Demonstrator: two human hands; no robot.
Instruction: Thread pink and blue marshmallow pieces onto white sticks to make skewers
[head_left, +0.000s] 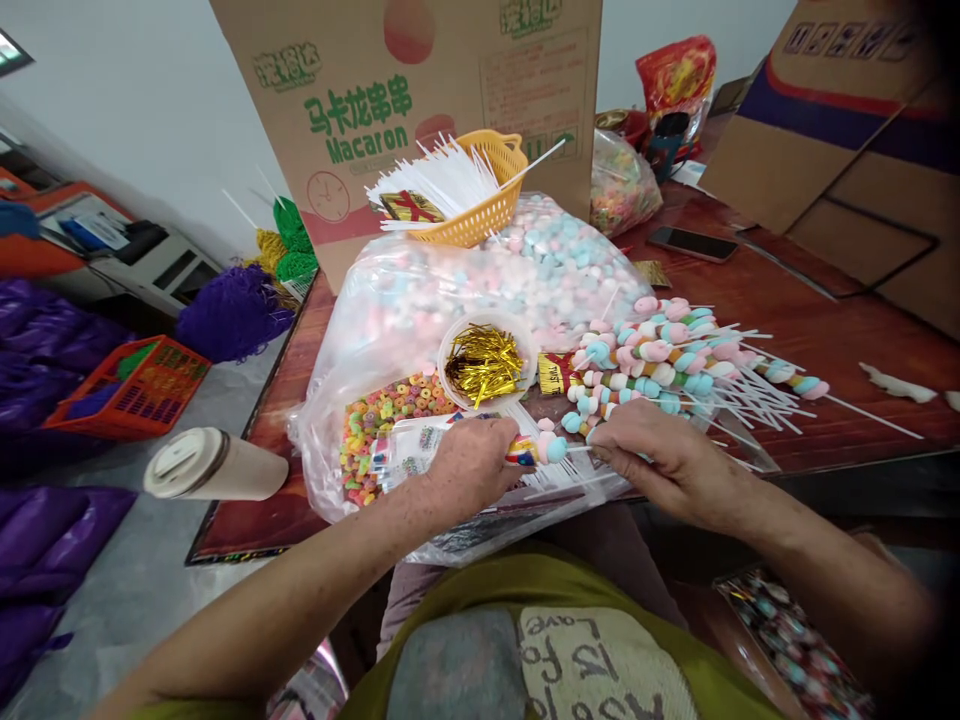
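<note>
- Table (840,340), right of frame: dark wood, smooth, catching a gloss.
- Box (285,130), top centre: matt brown cardboard.
- Big bag (390,290), mid-frame: thin, shiny, wrinkled plastic.
- Ties (487,362), centre: glossy gold foil.
- Basket (487,217), upper centre: yellow plastic.
- Candy stick (556,449), lower centre: matt.

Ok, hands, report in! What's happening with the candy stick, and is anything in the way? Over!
Left hand closed on candy stick, right hand pinching its bare end. Sweets showing between. Skewer pile crowding right hand.
</note>
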